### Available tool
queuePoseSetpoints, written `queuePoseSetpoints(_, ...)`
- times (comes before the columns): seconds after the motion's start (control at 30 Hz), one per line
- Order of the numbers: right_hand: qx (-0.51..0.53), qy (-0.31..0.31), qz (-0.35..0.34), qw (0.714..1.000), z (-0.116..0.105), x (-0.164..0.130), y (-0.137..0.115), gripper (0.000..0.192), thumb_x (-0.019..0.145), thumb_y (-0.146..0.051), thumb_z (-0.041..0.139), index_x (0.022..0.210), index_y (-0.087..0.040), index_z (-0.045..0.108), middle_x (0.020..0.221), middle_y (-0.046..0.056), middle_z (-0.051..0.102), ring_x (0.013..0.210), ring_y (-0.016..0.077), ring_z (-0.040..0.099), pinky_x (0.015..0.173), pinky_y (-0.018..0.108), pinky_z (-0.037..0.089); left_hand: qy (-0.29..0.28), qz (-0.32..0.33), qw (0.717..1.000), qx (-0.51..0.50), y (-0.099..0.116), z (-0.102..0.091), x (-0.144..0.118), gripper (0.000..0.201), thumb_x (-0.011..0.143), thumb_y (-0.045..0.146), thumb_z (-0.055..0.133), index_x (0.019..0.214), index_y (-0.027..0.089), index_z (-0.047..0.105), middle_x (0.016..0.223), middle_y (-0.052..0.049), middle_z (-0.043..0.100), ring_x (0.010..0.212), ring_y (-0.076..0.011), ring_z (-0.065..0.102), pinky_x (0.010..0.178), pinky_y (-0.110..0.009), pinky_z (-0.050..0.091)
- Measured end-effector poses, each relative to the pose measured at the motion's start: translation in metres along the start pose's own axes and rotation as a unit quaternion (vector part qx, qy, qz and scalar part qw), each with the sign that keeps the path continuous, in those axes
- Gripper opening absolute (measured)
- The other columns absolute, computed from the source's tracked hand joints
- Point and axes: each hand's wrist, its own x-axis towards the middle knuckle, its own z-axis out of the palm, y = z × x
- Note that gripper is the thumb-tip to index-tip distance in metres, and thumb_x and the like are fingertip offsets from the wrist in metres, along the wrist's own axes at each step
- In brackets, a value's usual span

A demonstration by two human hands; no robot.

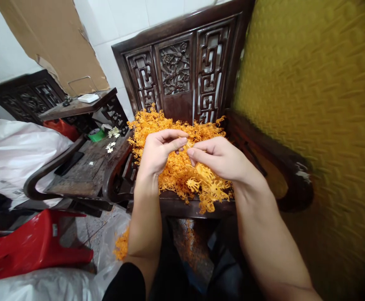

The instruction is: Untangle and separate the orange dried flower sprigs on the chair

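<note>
Orange piece [187, 145], pinched between left hand [157, 152], right hand [221, 159]

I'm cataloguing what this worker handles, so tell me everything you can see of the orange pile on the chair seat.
The orange pile is a loose heap of small, frilly, branching pieces, bright orange to yellow, looking like thin plastic or dried strands. It covers the dark carved wooden chair seat, up against the backrest, some pieces hanging over the front edge. The left hand and right hand rest on it, pinching one piece between their fingertips. More orange bits lie on the floor below.
</note>
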Motion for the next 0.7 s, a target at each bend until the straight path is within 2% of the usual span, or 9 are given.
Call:
queuePoseSetpoints(0.1,0.031,-0.006,-0.002,0.999,-0.009,-0.009,-0.001,0.051,0.093,-0.058,0.069,0.062,-0.017,0.069,0.052,-0.001,0.052,0.049,0.0086,0.039,0.049,0.028,0.029,0.160,0.056,0.985,-0.041,-0.002,-0.020,0.009,0.013,0.071,0.014,0.091,0.079,0.017,0.081,0.068,0.001,0.070,0.055,-0.0047,0.057,0.052,-0.018,0.046)
queuePoseSetpoints(0.13,0.036,0.011,-0.010,0.999,-0.013,-0.012,0.000,0.050,0.093,-0.058,0.069,0.064,-0.018,0.071,0.054,0.000,0.055,0.051,0.0091,0.041,0.051,0.029,0.031,0.197,0.064,0.976,-0.068,0.000,-0.025,0.010,0.013,0.073,0.013,0.089,0.079,0.018,0.080,0.068,0.002,0.069,0.055,-0.0042,0.058,0.052,-0.017,0.046)
queuePoseSetpoints(0.17,0.038,0.038,-0.018,0.998,-0.015,-0.014,0.000,0.049,0.094,-0.059,0.069,0.066,-0.018,0.072,0.057,0.000,0.057,0.053,0.0095,0.043,0.053,0.029,0.032,0.198,0.064,0.974,-0.091,0.003,-0.027,0.009,0.013,0.074,0.014,0.089,0.082,0.018,0.080,0.071,0.002,0.070,0.057,-0.0045,0.059,0.053,-0.016,0.047)
queuePoseSetpoints(0.27,0.033,0.120,-0.038,0.991,-0.016,-0.014,0.004,0.046,0.095,-0.059,0.069,0.072,-0.020,0.076,0.062,0.001,0.059,0.057,0.0102,0.045,0.055,0.029,0.034,0.089,0.049,0.988,-0.117,0.013,-0.019,-0.003,0.017,0.078,0.022,0.090,0.091,0.019,0.080,0.088,-0.003,0.077,0.066,-0.0071,0.066,0.055,-0.017,0.052)
queuePoseSetpoints(0.37,0.043,0.167,-0.031,0.984,-0.009,-0.009,0.005,0.042,0.096,-0.059,0.069,0.079,-0.021,0.079,0.058,-0.001,0.049,0.052,0.0092,0.040,0.050,0.027,0.032,0.010,0.020,0.992,-0.122,0.021,0.000,-0.015,0.021,0.077,0.023,0.090,0.094,0.019,0.079,0.093,-0.005,0.079,0.070,-0.0085,0.069,0.057,-0.018,0.055)
queuePoseSetpoints(0.47,0.071,0.184,-0.025,0.980,-0.003,-0.006,0.004,0.040,0.095,-0.059,0.070,0.082,-0.022,0.080,0.057,-0.002,0.048,0.051,0.0097,0.045,0.047,0.025,0.038,-0.002,-0.001,0.990,-0.138,0.023,0.007,-0.016,0.025,0.073,0.015,0.091,0.094,0.019,0.078,0.101,-0.005,0.080,0.080,-0.0108,0.073,0.066,-0.020,0.061)
queuePoseSetpoints(0.57,0.073,0.198,-0.035,0.977,-0.001,-0.005,0.005,0.037,0.096,-0.056,0.070,0.083,-0.023,0.080,0.059,-0.001,0.053,0.054,0.0111,0.053,0.049,0.025,0.045,0.002,-0.014,0.988,-0.154,0.021,0.004,-0.013,0.026,0.069,0.008,0.090,0.088,0.018,0.076,0.108,-0.005,0.080,0.086,-0.0120,0.075,0.078,-0.024,0.065)
queuePoseSetpoints(0.7,0.054,0.220,-0.047,0.973,-0.002,-0.005,0.008,0.033,0.097,-0.051,0.070,0.083,-0.022,0.080,0.059,-0.001,0.056,0.054,0.0111,0.055,0.049,0.025,0.045,0.004,-0.018,0.990,-0.142,0.020,0.002,-0.011,0.029,0.067,0.005,0.088,0.090,0.017,0.075,0.110,-0.006,0.079,0.085,-0.0112,0.074,0.082,-0.025,0.065)
